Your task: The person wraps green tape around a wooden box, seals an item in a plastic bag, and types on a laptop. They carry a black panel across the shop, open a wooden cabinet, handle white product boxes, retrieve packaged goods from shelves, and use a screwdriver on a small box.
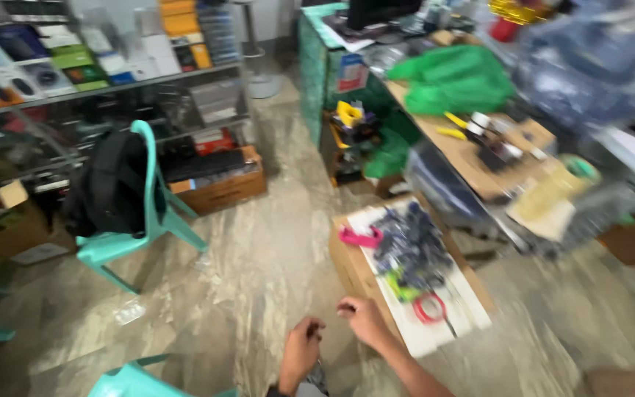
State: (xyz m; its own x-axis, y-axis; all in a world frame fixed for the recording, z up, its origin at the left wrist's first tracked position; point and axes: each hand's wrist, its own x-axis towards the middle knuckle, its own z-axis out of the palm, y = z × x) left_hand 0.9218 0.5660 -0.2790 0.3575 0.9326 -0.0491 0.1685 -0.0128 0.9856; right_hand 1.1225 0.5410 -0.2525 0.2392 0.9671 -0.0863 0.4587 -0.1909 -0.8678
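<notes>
While both hands hang low over the floor, nothing is being worked on yet.

Left hand: the left hand [300,351] has its fingers curled in. Blur hides whether they pinch anything, so I cannot tell.

Right hand: the right hand [360,317] has its fingers bent in loosely too. A tiny dark bit may sit at the fingertips, but it is too small and blurry to be sure.

Nearest thing: a box [352,266] stands just past the right fingers, close but not touching them. A white board [472,305] lies on top of it.

On the board: a dark pile [411,246] of small parts sits in the middle, well past the fingertips. A pink tool [359,237] lies at the pile's far left. A red ring [430,309] lies at the near end, just to the right of the right fingers. A small green bit [398,291] sits between the ring and the pile.

How far along: I think the work has hardly begun. The pile looks all in one heap, and no hand touches it.

What is left: it seems almost everything on the board waits to be handled.

Farther off: a table [479,173] with a green bag [453,79] stands far beyond the fingers. A teal chair [123,242] with a black backpack [112,184] stands far to the left of the left fingers. Shelves [97,88] line the far wall.
</notes>
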